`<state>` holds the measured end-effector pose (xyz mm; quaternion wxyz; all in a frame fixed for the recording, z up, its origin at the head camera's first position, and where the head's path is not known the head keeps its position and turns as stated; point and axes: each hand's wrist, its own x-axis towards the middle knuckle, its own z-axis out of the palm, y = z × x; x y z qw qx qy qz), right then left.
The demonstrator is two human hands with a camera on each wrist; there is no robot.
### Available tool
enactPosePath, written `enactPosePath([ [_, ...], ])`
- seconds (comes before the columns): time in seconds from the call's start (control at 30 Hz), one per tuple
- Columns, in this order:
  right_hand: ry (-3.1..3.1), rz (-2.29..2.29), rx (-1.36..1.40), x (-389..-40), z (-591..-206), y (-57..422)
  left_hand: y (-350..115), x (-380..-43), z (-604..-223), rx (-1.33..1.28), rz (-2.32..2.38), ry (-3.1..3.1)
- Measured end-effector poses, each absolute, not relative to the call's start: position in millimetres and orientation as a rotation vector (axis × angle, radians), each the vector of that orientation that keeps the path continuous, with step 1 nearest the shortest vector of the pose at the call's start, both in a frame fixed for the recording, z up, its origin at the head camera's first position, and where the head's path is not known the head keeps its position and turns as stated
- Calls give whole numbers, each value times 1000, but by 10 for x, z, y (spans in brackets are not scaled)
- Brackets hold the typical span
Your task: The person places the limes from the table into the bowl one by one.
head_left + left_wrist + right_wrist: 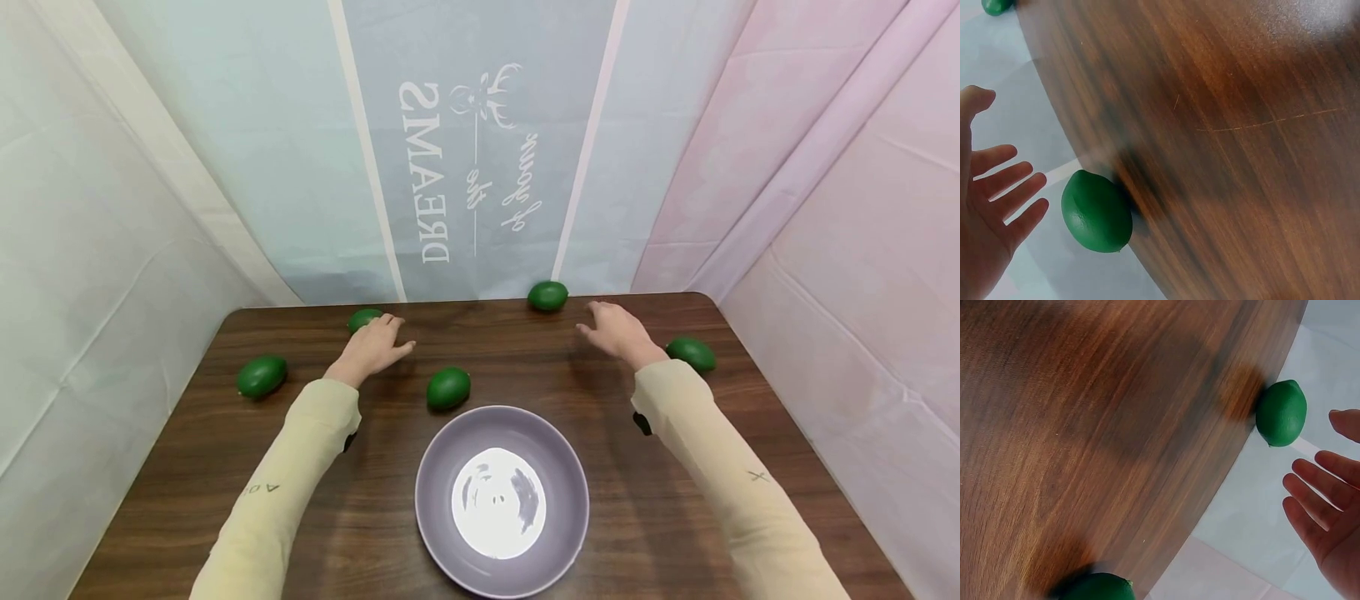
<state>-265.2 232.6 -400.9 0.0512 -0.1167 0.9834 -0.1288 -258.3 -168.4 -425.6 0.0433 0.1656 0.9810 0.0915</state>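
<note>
Bench (382,508): dark wood, or a wood-look board, with streaked grain; the finish was smooth and satiny, with a glossy patch of glare and a thin, pale scratch (1272,120) in the left wrist view.

Limes (448,388), green: looked like moulded plastic; skins were smooth with a soft, waxy sheen.

Bowl (435,500), mauve: smooth and glossy, its base mirroring bright light; whether ceramic or plastic could not be told.

Backdrop (300,125): cloth, matt, lightly creased, with flat printed lettering (422,137).

Side hangings (90,275), white: matt, wrinkled, apparently cloth.

Sleeves (300,450), cream: soft matt cloth, inked with dark marks (758,476).
</note>
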Motion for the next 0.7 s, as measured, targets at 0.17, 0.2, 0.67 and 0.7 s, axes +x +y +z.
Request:
enactPosePath([
  [0.17,2995,-389,-410,-2603,-4024,2315,-1663,-2539,-4252,512,291,2979],
  [0.2,2995,-388,-417,-2588,-4022,2311,-1659,-2529,-4253,508,294,2976],
  [0.67,2969,-402,-480,-2448,-3963,2248,-1698,-2450,-4290,519,279,2953],
  [0.7,2967,-399,-487,-2437,-3967,2245,-1704,-2446,-4288,520,277,2950],
])
